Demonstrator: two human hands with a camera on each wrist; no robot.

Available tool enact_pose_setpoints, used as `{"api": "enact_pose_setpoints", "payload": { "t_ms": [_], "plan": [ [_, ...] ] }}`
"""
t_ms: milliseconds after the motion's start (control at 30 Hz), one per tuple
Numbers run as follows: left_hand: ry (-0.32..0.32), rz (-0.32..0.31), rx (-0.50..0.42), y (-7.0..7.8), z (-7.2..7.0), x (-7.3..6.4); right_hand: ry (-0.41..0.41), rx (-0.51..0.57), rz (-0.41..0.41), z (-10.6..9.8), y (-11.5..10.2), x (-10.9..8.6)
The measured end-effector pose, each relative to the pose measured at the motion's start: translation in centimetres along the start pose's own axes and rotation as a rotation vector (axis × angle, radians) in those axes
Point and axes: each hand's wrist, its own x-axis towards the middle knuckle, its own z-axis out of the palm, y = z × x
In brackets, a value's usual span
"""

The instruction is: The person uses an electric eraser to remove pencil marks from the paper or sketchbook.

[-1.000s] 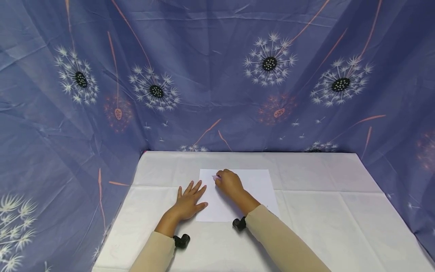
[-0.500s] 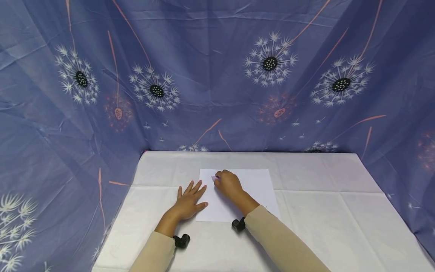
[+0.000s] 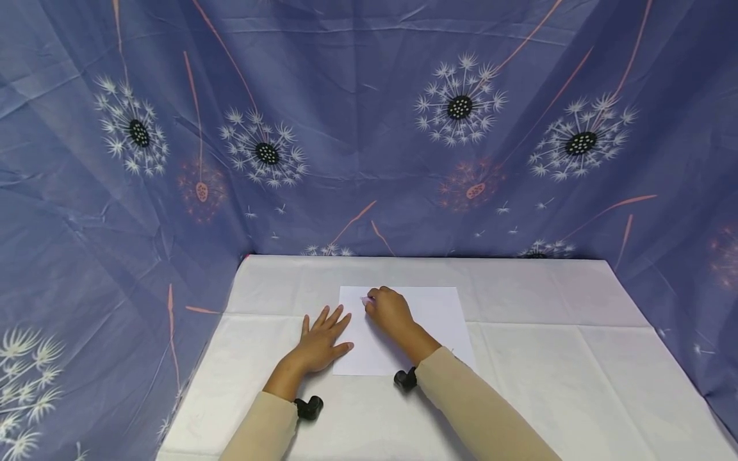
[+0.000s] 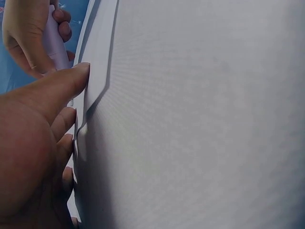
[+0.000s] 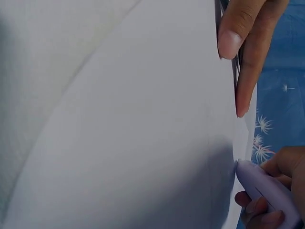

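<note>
A white sheet of paper [image 3: 426,320] lies on the cloth-covered table. My right hand [image 3: 390,312] grips a lilac, rounded, pen-like tool [image 5: 268,188] with a slit along its side; its exact kind cannot be made out. Its small pale tip meets the paper near the sheet's upper left in the head view. My left hand [image 3: 317,346] lies flat with spread fingers across the sheet's left edge, thumb and fingertips on the paper. In the left wrist view, the right hand and the lilac tool [image 4: 55,45] show beyond the left thumb.
White cloth [image 3: 536,384] with fold creases covers the table around the sheet. A blue curtain [image 3: 357,128] printed with dandelions hangs behind and at both sides. Black wrist cameras [image 3: 309,408] sit by the beige sleeves [image 3: 484,403].
My right hand, with the lilac tool, has shifted very slightly left and then back right over the paper. The left hand has kept its place.
</note>
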Motion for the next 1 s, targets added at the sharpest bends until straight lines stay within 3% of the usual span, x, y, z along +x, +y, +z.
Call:
{"api": "enact_pose_setpoints", "payload": {
  "t_ms": [400, 600, 1000],
  "plan": [
    [0.003, 0.001, -0.002, -0.17, 0.09, 0.02, -0.013, 0.015, -0.026, 0.13, -0.59, -0.15],
    [0.005, -0.001, 0.007, -0.23, 0.12, 0.03, -0.015, 0.025, -0.087, 0.34, -0.6, -0.25],
    [0.001, -0.002, -0.002, -0.11, -0.06, 0.03, -0.024, 0.017, -0.081, 0.32, -0.53, -0.25]
  ]
}}
